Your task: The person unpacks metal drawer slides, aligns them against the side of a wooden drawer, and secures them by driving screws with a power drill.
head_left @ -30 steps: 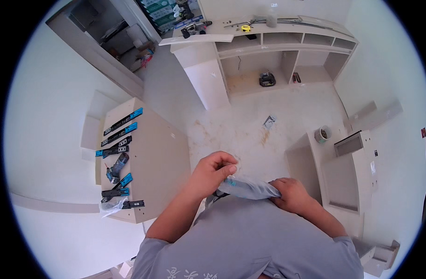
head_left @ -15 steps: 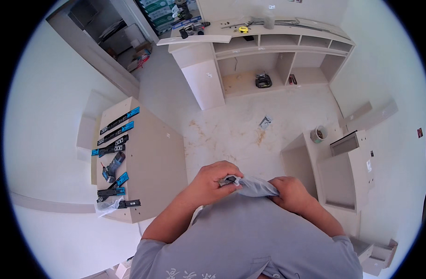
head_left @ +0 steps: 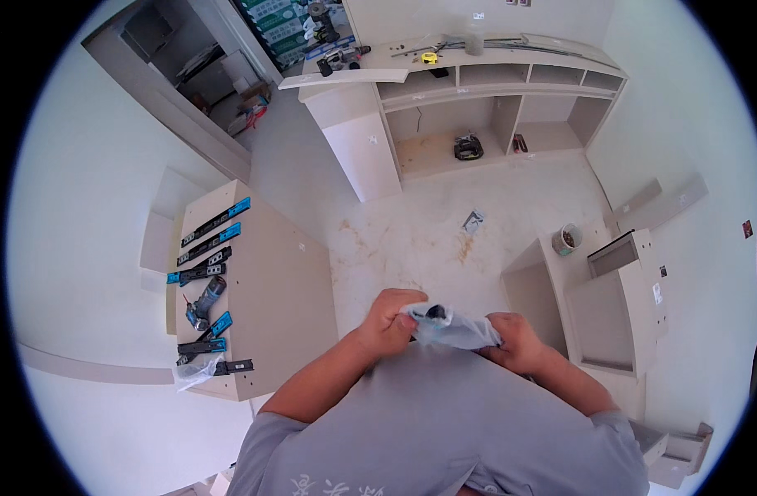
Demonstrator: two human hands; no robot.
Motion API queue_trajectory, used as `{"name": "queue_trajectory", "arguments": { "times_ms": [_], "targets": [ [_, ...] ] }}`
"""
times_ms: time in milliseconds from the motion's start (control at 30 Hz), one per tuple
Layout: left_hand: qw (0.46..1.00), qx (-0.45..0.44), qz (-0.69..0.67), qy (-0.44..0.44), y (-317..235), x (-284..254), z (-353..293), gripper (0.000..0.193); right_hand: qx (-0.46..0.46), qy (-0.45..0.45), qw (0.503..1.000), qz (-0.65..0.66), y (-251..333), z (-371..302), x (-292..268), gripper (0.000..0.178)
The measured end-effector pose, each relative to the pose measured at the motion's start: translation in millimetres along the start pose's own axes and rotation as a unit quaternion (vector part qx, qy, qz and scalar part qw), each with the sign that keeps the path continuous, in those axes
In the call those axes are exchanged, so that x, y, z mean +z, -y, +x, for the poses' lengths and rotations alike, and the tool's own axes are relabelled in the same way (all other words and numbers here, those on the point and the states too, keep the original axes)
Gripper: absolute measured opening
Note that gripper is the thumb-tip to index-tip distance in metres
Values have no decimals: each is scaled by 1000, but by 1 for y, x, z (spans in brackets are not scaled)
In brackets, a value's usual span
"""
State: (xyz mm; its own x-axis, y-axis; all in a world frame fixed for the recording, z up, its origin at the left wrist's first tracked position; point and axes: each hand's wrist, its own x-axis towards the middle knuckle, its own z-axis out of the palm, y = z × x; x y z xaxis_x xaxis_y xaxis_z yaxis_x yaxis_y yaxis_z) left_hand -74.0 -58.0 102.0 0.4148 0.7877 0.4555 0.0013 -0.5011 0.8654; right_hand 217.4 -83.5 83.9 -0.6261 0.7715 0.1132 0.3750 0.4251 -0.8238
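Note:
Stretched between my hands in front of my grey shirt is a clear plastic bag [head_left: 457, 330]. My left hand [head_left: 390, 322] closes on the bag's left end, where a dark piece [head_left: 435, 312] shows at the mouth. My right hand [head_left: 515, 342] grips the other end. The bag's wrinkles hide most of what is inside. On a cabinet side panel to my left lie several black drawer slides [head_left: 216, 221] with blue ends, a cordless drill [head_left: 203, 304] and another crumpled plastic bag [head_left: 198, 374].
A low cabinet [head_left: 552, 289] with a tub [head_left: 567, 239] of small parts stands on the right. Ahead, a long counter unit [head_left: 387, 107] carries a yellow tape measure [head_left: 429, 58]; a black tool case [head_left: 468, 147] sits inside. A small packet [head_left: 473, 221] lies on the floor.
My left hand has turned, and its end of the bag is spread wider, showing more of the dark piece. My right hand keeps its grip and has shifted slightly.

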Motion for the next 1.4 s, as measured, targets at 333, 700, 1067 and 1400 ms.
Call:
{"name": "queue_trajectory", "arguments": {
  "times_ms": [333, 700, 1067, 1400],
  "targets": [
    [997, -23, -64, -46, -1, -1, -5, 64, -26, -90, 996, -5, -7, -14, 14, 36],
    [907, -350, -171, 159, 45, 25, -12, 30, -12, -56, 998, -4, -7, 2, 2, 29],
    [965, -169, -193, -45, 13, -8, 18, 54, 146, 76, 985, 48, 7, 35, -30, 27],
    [806, 28, -310, -504, -26, -174, 6, 43, 435, 146, 861, -220, -311, -123, 63, 42]
  ]
}}
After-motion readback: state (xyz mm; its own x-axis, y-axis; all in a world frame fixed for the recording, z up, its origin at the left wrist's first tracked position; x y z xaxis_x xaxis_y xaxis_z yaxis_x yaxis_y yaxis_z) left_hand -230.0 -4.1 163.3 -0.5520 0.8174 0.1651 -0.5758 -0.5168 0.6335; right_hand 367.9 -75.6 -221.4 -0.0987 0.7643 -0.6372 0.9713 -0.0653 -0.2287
